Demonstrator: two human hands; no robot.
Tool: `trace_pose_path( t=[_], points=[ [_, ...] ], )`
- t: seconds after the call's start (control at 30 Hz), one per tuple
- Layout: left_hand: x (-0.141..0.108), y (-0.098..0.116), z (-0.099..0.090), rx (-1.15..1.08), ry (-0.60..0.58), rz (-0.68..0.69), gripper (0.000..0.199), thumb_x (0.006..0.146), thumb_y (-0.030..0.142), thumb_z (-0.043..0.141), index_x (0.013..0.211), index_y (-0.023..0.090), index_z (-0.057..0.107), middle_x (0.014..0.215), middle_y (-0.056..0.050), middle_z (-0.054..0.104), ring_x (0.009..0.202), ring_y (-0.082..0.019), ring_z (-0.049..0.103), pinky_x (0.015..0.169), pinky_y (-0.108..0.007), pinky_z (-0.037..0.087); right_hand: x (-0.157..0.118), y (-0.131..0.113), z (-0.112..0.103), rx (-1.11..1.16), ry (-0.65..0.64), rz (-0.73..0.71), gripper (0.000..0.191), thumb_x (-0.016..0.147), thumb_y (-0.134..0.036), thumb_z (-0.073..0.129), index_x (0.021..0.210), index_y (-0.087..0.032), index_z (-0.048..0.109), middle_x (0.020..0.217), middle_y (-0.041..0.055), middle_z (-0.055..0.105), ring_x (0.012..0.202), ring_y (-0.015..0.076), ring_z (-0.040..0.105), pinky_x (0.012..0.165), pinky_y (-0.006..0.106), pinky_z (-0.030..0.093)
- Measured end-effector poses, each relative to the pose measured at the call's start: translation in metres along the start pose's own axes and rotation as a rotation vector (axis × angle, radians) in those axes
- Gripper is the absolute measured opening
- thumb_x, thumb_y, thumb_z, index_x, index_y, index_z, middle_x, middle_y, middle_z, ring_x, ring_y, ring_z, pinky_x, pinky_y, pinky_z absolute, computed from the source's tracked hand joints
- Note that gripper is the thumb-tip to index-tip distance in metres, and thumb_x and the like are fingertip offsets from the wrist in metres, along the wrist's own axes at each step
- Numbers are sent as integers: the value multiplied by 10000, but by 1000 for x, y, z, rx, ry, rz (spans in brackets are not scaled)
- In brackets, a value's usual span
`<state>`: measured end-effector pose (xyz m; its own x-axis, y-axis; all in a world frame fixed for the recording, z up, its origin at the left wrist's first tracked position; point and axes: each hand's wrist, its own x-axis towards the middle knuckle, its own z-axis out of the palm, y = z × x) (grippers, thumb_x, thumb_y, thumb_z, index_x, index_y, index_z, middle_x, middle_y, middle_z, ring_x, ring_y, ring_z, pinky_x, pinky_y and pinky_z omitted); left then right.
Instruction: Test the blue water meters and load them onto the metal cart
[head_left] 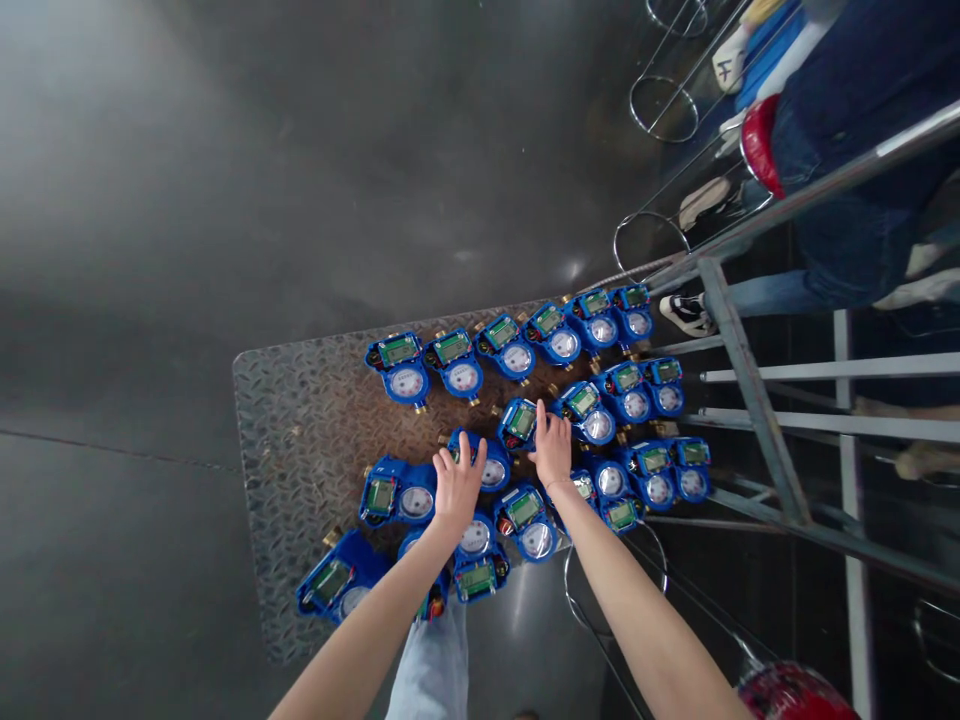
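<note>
Blue meters with round dials and green display boards stand in rough rows on a metal plate cart. My left hand (pixel 459 488) lies over one blue meter (pixel 493 472), its fingers spread on the meter's left part. My right hand (pixel 553 450) rests on the right side of another meter (pixel 519 420), with thumb and fingers apart around its edge. Both meters sit on the plate. Further meters lie beside them, such as one (pixel 403 497) left of my left hand and one (pixel 589 408) right of my right hand.
The tread-plate cart (pixel 289 440) has a metal frame (pixel 757 400) at its right. Beyond it a person's legs (pixel 780 290) and wire-ring stool bases (pixel 664 108) show. A red stool seat (pixel 795 692) is at the lower right.
</note>
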<state>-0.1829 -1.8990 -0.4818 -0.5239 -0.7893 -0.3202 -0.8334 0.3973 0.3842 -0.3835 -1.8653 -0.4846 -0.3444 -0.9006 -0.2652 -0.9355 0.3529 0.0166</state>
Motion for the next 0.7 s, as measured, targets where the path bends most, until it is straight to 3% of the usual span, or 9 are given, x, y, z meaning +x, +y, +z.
trace_pose_path(
  t=[0.13, 0.23, 0.37, 0.47, 0.57, 0.7],
  points=[
    [20, 3, -2, -7, -36, 110, 591, 860, 74, 333, 1358, 365, 458, 1478, -134, 319, 1248, -449, 356, 913, -680, 295, -3, -8, -2, -35, 14, 149, 1165, 593, -338, 823, 1474, -149, 84, 1105, 155, 539, 1018, 289, 489, 996, 471, 305],
    [42, 13, -8, 30, -77, 154, 558, 855, 58, 309, 1299, 303, 540, 1425, -167, 388, 1208, -445, 394, 892, -667, 296, -1, -11, -4, -34, 4, 240, 1145, 595, -384, 813, 1471, -149, 114, 1101, 166, 528, 991, 298, 466, 922, 460, 330],
    [59, 20, -13, 78, -145, 190, 543, 848, 41, 302, 1303, 209, 545, 1446, -229, 342, 1172, -469, 412, 866, -665, 285, 0, -16, -4, -9, 19, 315, 1126, 609, -400, 795, 1472, -149, 116, 1105, 172, 516, 998, 307, 447, 892, 470, 329],
    [57, 17, -14, 87, -153, 220, 556, 848, 44, 342, 1351, 224, 495, 1492, -221, 268, 1179, -468, 405, 892, -672, 263, -3, -21, -3, 17, 29, 367, 1085, 635, -384, 773, 1470, -156, 119, 1135, 183, 503, 1022, 318, 446, 881, 482, 337],
    [45, 10, -13, 78, -76, 208, 620, 858, 52, 351, 1423, 306, 375, 1527, -164, 220, 1212, -442, 395, 933, -669, 260, -8, -25, -6, 78, 16, 394, 1000, 674, -354, 734, 1462, -170, 147, 1245, 211, 457, 1100, 342, 426, 898, 503, 341],
    [30, 5, -15, 106, -8, 197, 703, 853, 38, 350, 1469, 355, 233, 1554, -123, 150, 1276, -417, 354, 985, -652, 256, -21, -37, -26, 206, 76, 388, 794, 763, -278, 619, 1437, -182, 211, 1363, 216, 372, 1221, 356, 359, 930, 513, 340]
  ],
)
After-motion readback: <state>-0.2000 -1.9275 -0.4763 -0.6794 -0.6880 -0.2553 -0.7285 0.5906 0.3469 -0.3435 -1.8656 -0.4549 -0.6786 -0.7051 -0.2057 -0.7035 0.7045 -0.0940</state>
